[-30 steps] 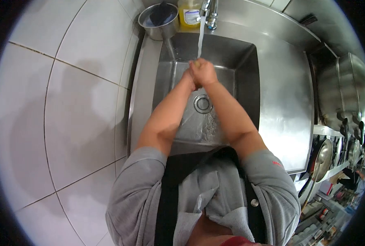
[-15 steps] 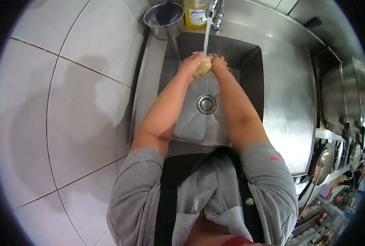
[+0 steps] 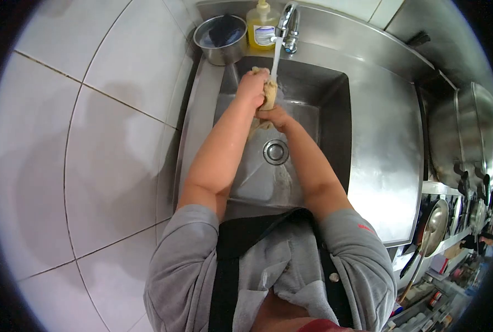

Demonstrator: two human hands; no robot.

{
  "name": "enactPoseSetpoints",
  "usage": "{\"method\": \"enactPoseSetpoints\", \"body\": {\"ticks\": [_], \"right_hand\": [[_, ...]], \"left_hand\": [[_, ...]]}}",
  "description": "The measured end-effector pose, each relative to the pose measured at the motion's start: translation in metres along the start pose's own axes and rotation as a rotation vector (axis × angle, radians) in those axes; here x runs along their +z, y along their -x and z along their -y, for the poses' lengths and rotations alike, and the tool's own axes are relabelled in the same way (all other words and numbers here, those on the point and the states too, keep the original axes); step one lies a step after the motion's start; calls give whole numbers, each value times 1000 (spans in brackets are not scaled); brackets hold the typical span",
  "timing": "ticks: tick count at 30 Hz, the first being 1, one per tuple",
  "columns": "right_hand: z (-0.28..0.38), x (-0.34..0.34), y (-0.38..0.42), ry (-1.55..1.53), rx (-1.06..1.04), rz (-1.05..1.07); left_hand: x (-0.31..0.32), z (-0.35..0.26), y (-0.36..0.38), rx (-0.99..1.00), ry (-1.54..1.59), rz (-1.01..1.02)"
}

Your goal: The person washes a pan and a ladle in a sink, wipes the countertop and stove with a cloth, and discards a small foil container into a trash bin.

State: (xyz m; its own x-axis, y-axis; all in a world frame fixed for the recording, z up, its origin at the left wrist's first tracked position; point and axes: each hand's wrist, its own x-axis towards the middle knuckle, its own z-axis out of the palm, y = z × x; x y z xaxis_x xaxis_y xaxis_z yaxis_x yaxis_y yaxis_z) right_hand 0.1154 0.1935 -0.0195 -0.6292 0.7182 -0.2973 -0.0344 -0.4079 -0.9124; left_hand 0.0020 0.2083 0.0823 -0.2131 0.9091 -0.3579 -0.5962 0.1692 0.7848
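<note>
A wet, yellowish cloth [image 3: 270,95] is bunched between my two hands above the sink basin [image 3: 335,105]. My left hand [image 3: 252,90] is closed round its upper part, just left of the falling water. Lower down, my right hand [image 3: 278,117] grips the cloth, and a loose end hangs below toward the drain [image 3: 276,152]. Water runs from the chrome faucet [image 3: 289,22] down beside the cloth. Some of my fingers are hidden behind the cloth and by my own hands.
A metal pot [image 3: 221,52] with a dark item in it stands at the sink's back left corner, beside a soap bottle [image 3: 262,27] of yellow liquid. A steel drainboard [image 3: 387,149] lies right, with large pots [image 3: 462,133] beyond. White tiled wall [image 3: 113,166] borders the left.
My right hand has moved down and left, below my left hand. The cloth has gone from spread sideways to stretched downward, with an end now hanging. The view has shifted slightly.
</note>
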Motion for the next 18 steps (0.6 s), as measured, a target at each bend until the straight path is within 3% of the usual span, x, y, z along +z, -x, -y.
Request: {"method": "enactPoseSetpoints", "body": {"ticks": [1, 4, 5, 8, 9, 10, 12, 15, 18], "right_hand": [[-4, 4, -2, -34, 23, -29], [-16, -1, -17, 241, 157, -251], [-4, 2, -13, 309, 84, -287], [28, 8, 7, 516, -98, -389], [27, 2, 4, 583, -143, -422], [26, -3, 2, 649, -190, -456], [43, 1, 13, 791, -187, -462], [67, 6, 34, 924, -155, -353], [93, 5, 54, 875, -49, -289]], "left_hand": [[1, -14, 9, -11, 6, 26], [-3, -38, 14, 54, -48, 40], [-10, -40, 9, 45, -143, 37], [-34, -26, -17, -58, -649, 63], [-37, -22, -20, -118, -925, 177], [-34, -7, -21, -97, -1168, 73], [-11, -8, 21, -184, -799, 145], [-36, 50, -21, -402, -290, 275], [-38, 61, 2, -524, -63, 218]]}}
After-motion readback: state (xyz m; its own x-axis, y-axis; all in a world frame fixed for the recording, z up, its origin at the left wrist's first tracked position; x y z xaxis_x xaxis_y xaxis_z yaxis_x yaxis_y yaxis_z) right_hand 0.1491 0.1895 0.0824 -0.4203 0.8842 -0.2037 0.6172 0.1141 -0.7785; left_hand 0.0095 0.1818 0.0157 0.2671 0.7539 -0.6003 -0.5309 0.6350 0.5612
